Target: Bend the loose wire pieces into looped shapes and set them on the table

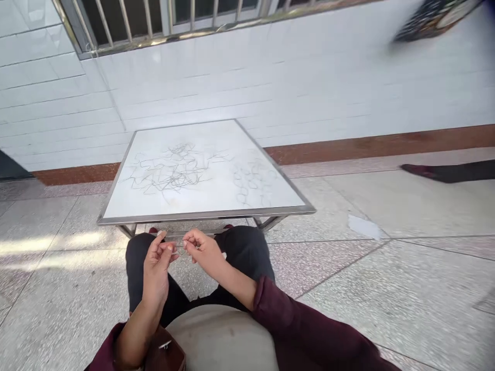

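Note:
Both my hands are raised over my lap, just in front of the near edge of a low white-topped table (216,198). The fingertips of my left hand (159,257) are pinched, thumb against forefinger. Close by on the right, my right hand (201,250) also pinches at its fingertips, with a small gap between the two hands. Whatever lies between the fingers is too small to make out. Thin dark strands (178,172) lie tangled in a loose pile on the left half of the tabletop. Fainter small loops (253,180) are spread over its right half.
A tiled wall (232,87) with a barred window (127,23) stands behind the table. At the right a person's dark-clad leg (448,171) reaches in over the floor, near a white patch (364,226). A blurred dark patterned object (433,20) is at the top right.

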A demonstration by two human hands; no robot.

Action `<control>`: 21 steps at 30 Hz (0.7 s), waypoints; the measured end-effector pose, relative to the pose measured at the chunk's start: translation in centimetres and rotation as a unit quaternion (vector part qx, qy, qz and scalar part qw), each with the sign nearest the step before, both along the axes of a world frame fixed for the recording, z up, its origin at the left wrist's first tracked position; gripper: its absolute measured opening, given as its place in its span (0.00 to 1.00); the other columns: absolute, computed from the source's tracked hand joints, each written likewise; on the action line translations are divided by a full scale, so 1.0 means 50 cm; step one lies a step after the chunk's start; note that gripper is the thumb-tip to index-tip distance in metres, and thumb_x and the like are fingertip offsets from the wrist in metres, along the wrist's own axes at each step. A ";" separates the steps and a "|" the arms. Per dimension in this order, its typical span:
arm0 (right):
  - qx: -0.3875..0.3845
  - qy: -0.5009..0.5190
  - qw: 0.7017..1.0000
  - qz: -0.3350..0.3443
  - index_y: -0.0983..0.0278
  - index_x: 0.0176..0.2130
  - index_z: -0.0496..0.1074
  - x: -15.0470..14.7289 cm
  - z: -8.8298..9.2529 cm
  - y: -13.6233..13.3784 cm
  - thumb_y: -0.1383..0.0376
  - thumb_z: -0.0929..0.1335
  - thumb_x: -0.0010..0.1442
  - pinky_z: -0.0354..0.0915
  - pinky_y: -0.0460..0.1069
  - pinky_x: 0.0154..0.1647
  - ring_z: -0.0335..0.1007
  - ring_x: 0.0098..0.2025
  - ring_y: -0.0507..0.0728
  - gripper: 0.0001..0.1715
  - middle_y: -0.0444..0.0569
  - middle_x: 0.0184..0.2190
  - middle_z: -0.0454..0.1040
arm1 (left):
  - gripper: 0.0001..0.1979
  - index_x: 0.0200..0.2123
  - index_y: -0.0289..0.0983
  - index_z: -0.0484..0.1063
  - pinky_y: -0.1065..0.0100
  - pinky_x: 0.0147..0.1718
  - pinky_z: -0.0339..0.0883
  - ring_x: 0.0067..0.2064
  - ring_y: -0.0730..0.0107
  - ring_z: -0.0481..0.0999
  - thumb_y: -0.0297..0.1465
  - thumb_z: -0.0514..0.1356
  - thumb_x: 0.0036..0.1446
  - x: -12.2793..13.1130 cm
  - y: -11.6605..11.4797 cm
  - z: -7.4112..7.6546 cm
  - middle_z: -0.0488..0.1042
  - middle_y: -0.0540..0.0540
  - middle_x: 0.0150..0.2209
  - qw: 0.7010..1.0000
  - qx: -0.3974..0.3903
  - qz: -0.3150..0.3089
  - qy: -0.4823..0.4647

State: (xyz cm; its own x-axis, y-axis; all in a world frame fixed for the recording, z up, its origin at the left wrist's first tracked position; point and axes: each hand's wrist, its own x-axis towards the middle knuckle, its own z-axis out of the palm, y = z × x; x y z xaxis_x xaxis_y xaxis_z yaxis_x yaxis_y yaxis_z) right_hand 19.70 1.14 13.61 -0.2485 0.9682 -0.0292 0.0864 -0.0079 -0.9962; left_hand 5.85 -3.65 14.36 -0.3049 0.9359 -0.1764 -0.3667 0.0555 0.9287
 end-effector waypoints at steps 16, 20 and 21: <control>0.033 -0.180 0.940 -0.288 0.61 0.37 0.70 0.370 0.027 0.363 0.65 0.65 0.57 0.64 0.43 0.24 0.70 0.29 0.51 0.06 0.44 0.31 0.75 | 0.37 0.53 0.37 0.73 0.63 0.32 0.74 0.39 0.55 0.80 0.55 0.64 0.46 -0.168 0.046 -0.161 0.80 0.40 0.42 0.950 -0.122 0.043 0.283; 0.013 -0.262 0.907 -0.329 0.64 0.40 0.73 0.455 0.061 0.499 0.66 0.66 0.61 0.68 0.47 0.33 0.73 0.35 0.53 0.08 0.47 0.35 0.79 | 0.30 0.48 0.39 0.76 0.64 0.30 0.74 0.40 0.53 0.81 0.55 0.58 0.51 -0.153 0.058 -0.208 0.80 0.41 0.38 0.926 -0.091 0.064 0.360; 0.003 -0.282 0.901 -0.331 0.65 0.42 0.74 0.469 0.067 0.530 0.65 0.66 0.63 0.70 0.48 0.36 0.74 0.37 0.54 0.08 0.48 0.38 0.79 | 0.28 0.46 0.40 0.77 0.63 0.33 0.75 0.42 0.51 0.81 0.54 0.59 0.51 -0.145 0.062 -0.212 0.81 0.42 0.38 0.925 -0.073 0.064 0.368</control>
State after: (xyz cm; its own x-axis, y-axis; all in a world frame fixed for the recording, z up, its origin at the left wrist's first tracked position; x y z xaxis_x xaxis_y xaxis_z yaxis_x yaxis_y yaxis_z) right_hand 43.16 27.63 16.96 0.4352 0.8996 0.0354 0.5575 -0.2384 -0.7952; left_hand -1.40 -0.54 3.77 -0.5000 0.8660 0.0012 0.3492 0.2004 0.9153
